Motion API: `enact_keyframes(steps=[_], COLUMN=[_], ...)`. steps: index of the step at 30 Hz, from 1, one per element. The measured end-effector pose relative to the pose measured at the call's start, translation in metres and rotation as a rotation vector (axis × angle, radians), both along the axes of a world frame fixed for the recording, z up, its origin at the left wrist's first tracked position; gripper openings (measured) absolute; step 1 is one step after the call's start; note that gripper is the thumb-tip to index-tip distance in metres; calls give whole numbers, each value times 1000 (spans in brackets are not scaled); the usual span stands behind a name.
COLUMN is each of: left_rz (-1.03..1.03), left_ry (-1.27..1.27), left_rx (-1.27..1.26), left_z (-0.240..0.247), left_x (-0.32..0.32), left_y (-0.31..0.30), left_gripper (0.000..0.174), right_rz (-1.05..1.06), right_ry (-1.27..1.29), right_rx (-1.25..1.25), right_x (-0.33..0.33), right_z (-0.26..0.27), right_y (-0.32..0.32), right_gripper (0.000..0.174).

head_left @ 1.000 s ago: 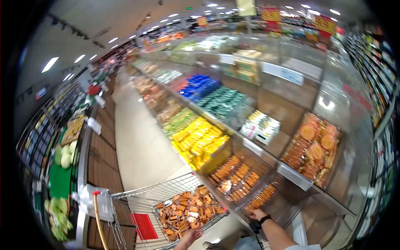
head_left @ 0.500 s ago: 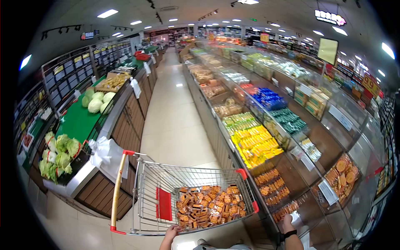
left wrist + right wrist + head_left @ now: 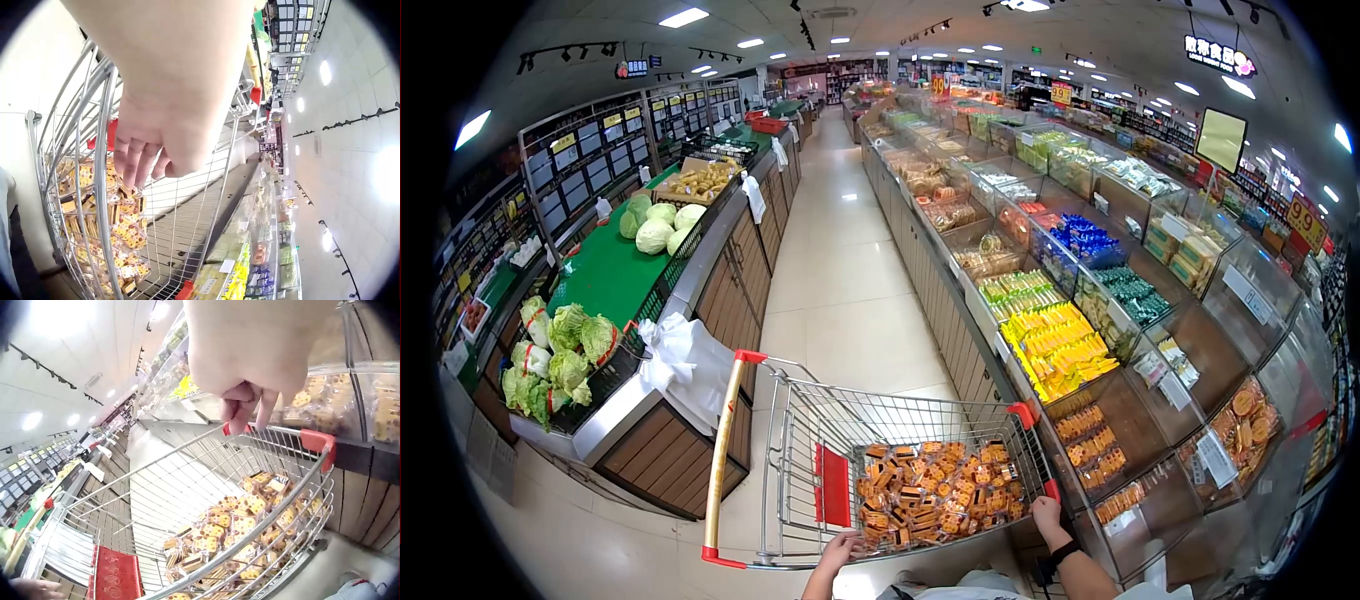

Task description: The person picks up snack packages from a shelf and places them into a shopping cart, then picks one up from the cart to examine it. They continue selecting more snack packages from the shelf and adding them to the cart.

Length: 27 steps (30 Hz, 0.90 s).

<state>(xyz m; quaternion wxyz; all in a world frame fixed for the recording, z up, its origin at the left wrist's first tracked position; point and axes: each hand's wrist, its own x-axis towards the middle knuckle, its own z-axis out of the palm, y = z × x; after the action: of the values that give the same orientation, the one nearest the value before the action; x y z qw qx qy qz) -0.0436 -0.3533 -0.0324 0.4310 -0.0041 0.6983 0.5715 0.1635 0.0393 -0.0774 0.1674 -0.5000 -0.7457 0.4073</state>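
Observation:
A wire shopping cart (image 3: 910, 405) holds a heap of small orange-and-brown wrapped snack packs (image 3: 940, 490). My left hand (image 3: 836, 556) is at the cart's near side rim; in the left wrist view the left hand (image 3: 162, 131) has loosely bent fingers and nothing in them. Beside the cart's far right corner is my right hand (image 3: 1049, 520), between the cart and the bins. The right wrist view shows the right hand (image 3: 250, 381) above the red corner piece (image 3: 319, 442), fingers loosely bent, no pack visible in them. Contact with the rim is unclear.
Clear-walled snack bins line the right, with yellow packs (image 3: 1055, 345) and orange packs (image 3: 1090, 445). A tiled aisle (image 3: 830, 260) runs ahead. At left stands a green produce counter (image 3: 615, 265) with cabbages (image 3: 655, 237), lettuces (image 3: 565, 350) and white plastic bags (image 3: 685, 365).
The head view has levelled and swung right-to-left, showing more of the aisle. My right hand has moved from the orange-pack bin to the cart's corner. The left hand stays near the rim.

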Motion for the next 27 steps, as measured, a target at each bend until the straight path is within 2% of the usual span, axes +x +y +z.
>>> enact_keyframes(steps=[1, 4, 5, 7, 8, 9, 10, 12, 13, 14, 15, 16, 18, 21, 24, 25, 27], left_rz=[20, 79, 70, 90, 97, 109, 127, 152, 131, 151, 162, 175, 156, 141, 123, 129, 129], left_ry=[1, -10, 5, 17, 26, 13, -7, -19, 3, 7, -25, -51, -65, -104, -110, -123, -131], left_rx=[2, -1, -5, -23, -49, -36, -26, -66, -100, -119, -138, -154, -202, -252, -313, -315, -336], left_z=[-2, -9, -7, -4, -6, -9, -11, -13, -2, 6, 4, 1, -3, -2, -3, -4, -4], left_x=[-1, 0, 0, 0, 0, -1, -1, 0, 0, 1, 1, -2, -5, -16, -25, -28, -30], left_y=[-4, -14, -15, -13, -11, -11, -9, -4, 4, 11, 14, 17, 27, 50, 78, 87, 104], left_gripper=[27, 28, 27, 26, 25, 24, 25, 25, 25, 25, 25, 25, 27, 28, 29, 29, 29], right_rz=[16, 80, 108, 97, 69, 133, 124, 173, 28, 189, 129, 239, 422, 457, 549, 503, 453], right_ry=[-15, -49, -79, -33, 38, -20, -79, -160, -16, -149, -106, -195, -391, -620, -633, -701, -583], right_rx=[-25, -158, -92, -208, -333, -393, -340, -312, -541, -464, -606, -500, -372, -386, -401, -434, -501], right_x=[-1, -20, -21, -22, -26, -34, -46, -47, -56, -62, -65, -67, -78, -106, -130, -143, -146], right_z=[-18, 30, 15, -45, -40, -32, 0, -71, -72, -62, -91, -117, -134, -138, -137, -150, -171], right_y=[2, -25, -22, -8, -11, -11, -19, 2, 1, 7, 15, 23, 37, 49, 62, 64, 75], right_gripper=[19, 21, 23, 22, 22, 22, 24, 21, 18, 16, 14, 15, 18, 24, 35, 36, 37])
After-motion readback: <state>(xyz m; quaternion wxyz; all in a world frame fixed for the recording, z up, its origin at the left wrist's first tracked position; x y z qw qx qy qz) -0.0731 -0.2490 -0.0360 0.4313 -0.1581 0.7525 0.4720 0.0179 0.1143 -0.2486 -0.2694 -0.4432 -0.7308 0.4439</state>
